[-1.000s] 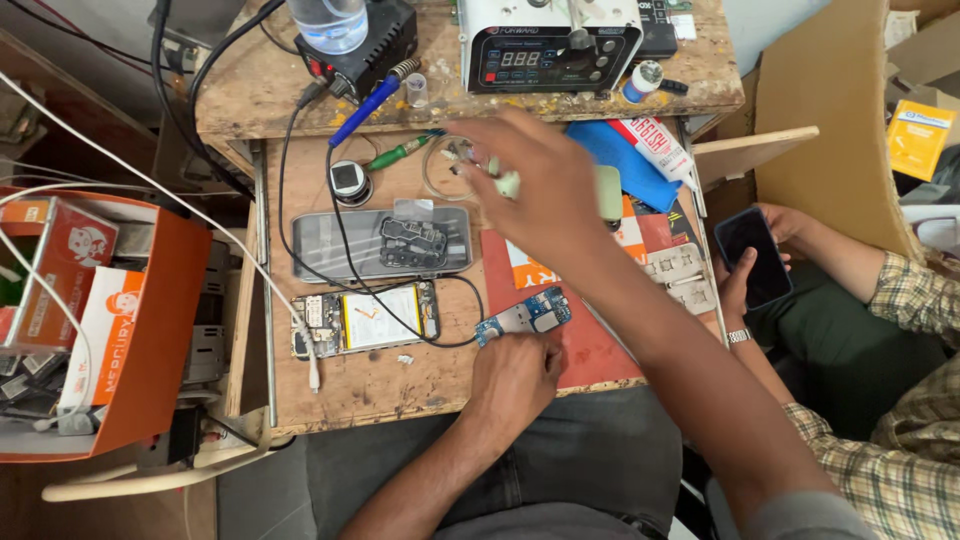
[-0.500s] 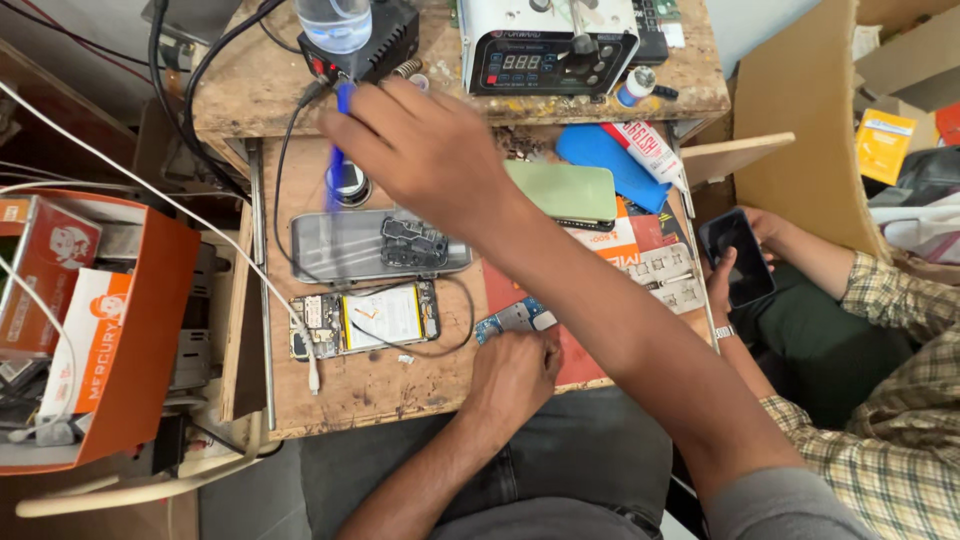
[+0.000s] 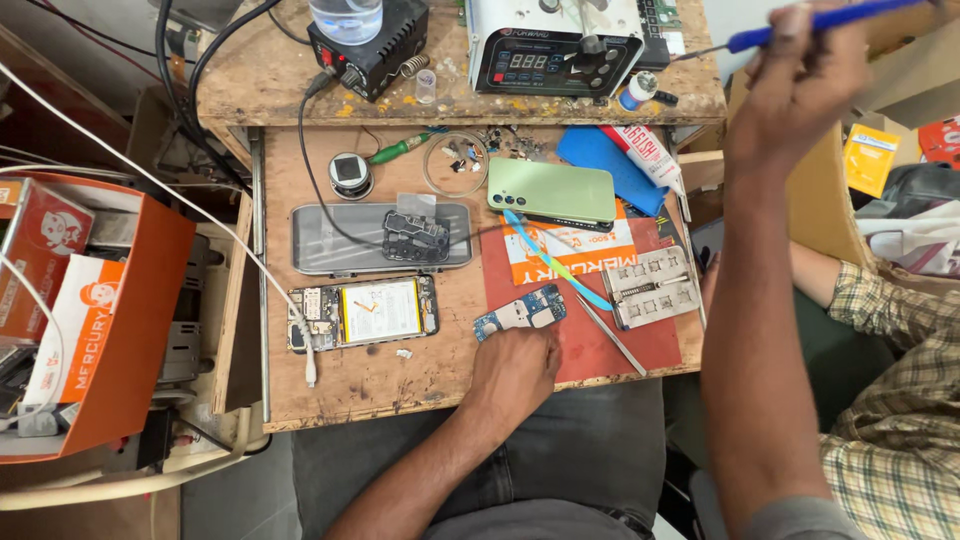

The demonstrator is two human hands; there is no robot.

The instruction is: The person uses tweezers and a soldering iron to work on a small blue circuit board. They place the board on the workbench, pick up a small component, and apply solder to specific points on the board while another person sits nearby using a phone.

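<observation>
The left hand (image 3: pixel 515 370) is pressing down on a small blue circuit board (image 3: pixel 520 313) lying near the front edge of the bench (image 3: pixel 380 395), where the bare wood meets the red mat (image 3: pixel 600 345); its fingers are resting on the board's near edge, so this grip is flat rather than closed around anything. The right hand (image 3: pixel 795 75) is raised high at about two o'clock from the board, its grip pinched around a blue-handled tool (image 3: pixel 800 25) whose thin metal tip is pointing left toward the grey control unit (image 3: pixel 555 45). Bringing that tip down looks risky: the forearm is crossing above the metal fixture plate (image 3: pixel 655 288), and a low sweep could knock it or the tweezers (image 3: pixel 610 335) lying just beside the board at three o'clock. The board is being held only by finger pressure, so a hard push from the tool could make it skid. At nine o'clock an opened phone with its battery showing (image 3: pixel 365 312) is lying close by; at twelve o'clock a green phone back (image 3: pixel 552 190) is sitting on a blue strip (image 3: pixel 555 262) that runs toward the board. A black cable (image 3: pixel 330 215) is trailing across the grey tray (image 3: pixel 380 238). Another person's checked sleeve (image 3: pixel 890 300) is showing at three o'clock, well apart.
</observation>
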